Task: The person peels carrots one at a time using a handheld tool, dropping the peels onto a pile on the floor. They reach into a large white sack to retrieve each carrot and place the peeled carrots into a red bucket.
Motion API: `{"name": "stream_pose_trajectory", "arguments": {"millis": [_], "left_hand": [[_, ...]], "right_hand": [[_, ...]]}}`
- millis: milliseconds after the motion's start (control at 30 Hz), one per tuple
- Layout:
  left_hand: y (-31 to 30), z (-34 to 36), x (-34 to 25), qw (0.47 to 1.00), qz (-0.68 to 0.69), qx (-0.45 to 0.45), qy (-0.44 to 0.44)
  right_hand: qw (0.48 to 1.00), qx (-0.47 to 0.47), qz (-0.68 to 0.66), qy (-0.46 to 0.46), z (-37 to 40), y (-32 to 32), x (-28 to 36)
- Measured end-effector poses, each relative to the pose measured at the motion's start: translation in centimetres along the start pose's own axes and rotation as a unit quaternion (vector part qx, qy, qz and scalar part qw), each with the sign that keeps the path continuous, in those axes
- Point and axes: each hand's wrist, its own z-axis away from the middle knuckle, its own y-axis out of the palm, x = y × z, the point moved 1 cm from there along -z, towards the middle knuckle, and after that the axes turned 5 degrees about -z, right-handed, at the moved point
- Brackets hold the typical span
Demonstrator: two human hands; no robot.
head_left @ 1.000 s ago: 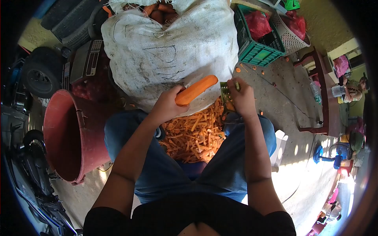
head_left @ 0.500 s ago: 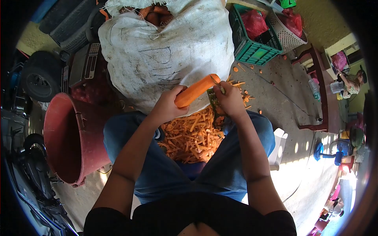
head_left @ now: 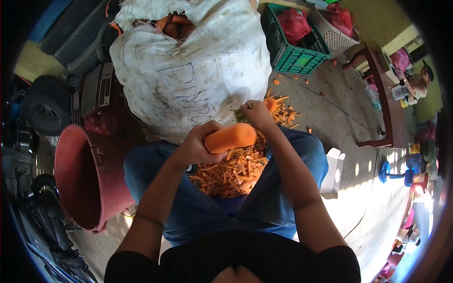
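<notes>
An orange carrot is gripped at its left end by my left hand, its free end pointing right. Just above and right of it, my right hand is closed on a small tool, probably a knife or peeler, mostly hidden by the fingers. The carrot and tool are apart. Below, between the knees, lies a heap of orange peelings. In front stands a large white sack, with carrots showing in its torn opening.
A red tub lies on its side at the left. At the upper right are a green crate and a white basket with red bags. Peel scraps lie on the floor. A person is at the far right.
The carrot has come down and its free end has swung toward the lower right. My right hand has moved left and slightly down, taking the tool off the carrot.
</notes>
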Motion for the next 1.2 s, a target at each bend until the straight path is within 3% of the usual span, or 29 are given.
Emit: {"name": "stream_pose_trajectory", "arguments": {"millis": [33,67,100,167,233,300,367,400,500,633,767,833,867,933,1033,1100,1167,1200], "left_hand": [[-0.1,-0.4,0.2,1.0,0.0,0.003,0.004],[-0.2,-0.7,0.6,0.999,-0.024,-0.003,-0.031],[-0.4,-0.7,1.2,0.996,-0.05,-0.012,-0.069],[-0.3,-0.4,1.9,0.996,0.003,-0.009,-0.089],[0.6,-0.8,1.8,0.984,0.145,-0.097,-0.019],[1.1,-1.0,1.9,0.99,0.107,-0.088,0.02],[1.5,-1.0,2.8,0.986,0.085,-0.144,0.024],[1.2,-1.0,2.5,0.986,0.088,-0.144,0.017],[0.2,-1.0,2.3,0.976,0.115,-0.183,0.037],[-2.9,-0.7,1.4,0.96,0.144,-0.237,0.04],[-5.2,-0.4,2.4,0.969,0.04,-0.244,-0.022],[-4.3,0.1,2.5,0.972,-0.138,-0.176,-0.072],[-4.4,0.2,2.4,0.972,-0.139,-0.178,-0.072],[-3.8,0.3,2.7,0.943,-0.261,0.035,-0.202],[-1.7,-0.2,2.8,0.945,-0.29,0.025,-0.151],[-1.3,-0.1,3.8,0.955,-0.248,0.011,-0.163],[-1.8,-1.1,4.7,0.981,-0.153,-0.095,-0.071],[-2.0,-1.3,4.5,0.981,-0.154,-0.096,-0.071]], "right_hand": [[0.997,0.026,-0.068,-0.006,0.0,0.1,0.6],[0.97,0.055,-0.234,0.02,-2.3,2.8,-4.0],[0.986,0.027,-0.079,-0.146,-0.2,2.2,-1.9],[0.986,0.104,-0.068,-0.111,-0.8,5.0,-4.0],[0.981,0.135,-0.1,-0.092,1.0,6.1,-2.5],[0.974,0.169,-0.132,-0.071,2.2,7.2,-1.6],[0.865,0.254,-0.426,0.079,2.7,8.5,-1.2],[0.821,0.245,-0.501,0.124,3.1,8.1,0.0],[0.788,0.239,-0.54,0.172,2.9,6.4,1.1],[0.823,0.173,-0.51,0.182,1.6,5.0,0.8],[0.86,0.118,-0.464,0.174,0.8,3.6,0.3],[0.868,0.099,-0.453,0.181,1.1,3.6,-0.1],[0.846,0.061,-0.491,0.199,1.0,3.5,0.0],[0.822,0.02,-0.526,0.217,1.0,3.2,0.2],[0.868,0.06,-0.477,0.129,2.0,3.3,1.4],[0.885,0.082,-0.436,0.14,3.1,3.0,2.1],[0.939,0.062,-0.337,0.022,2.4,3.2,1.9],[0.979,0.025,-0.185,-0.079,2.7,2.5,2.5]]}}
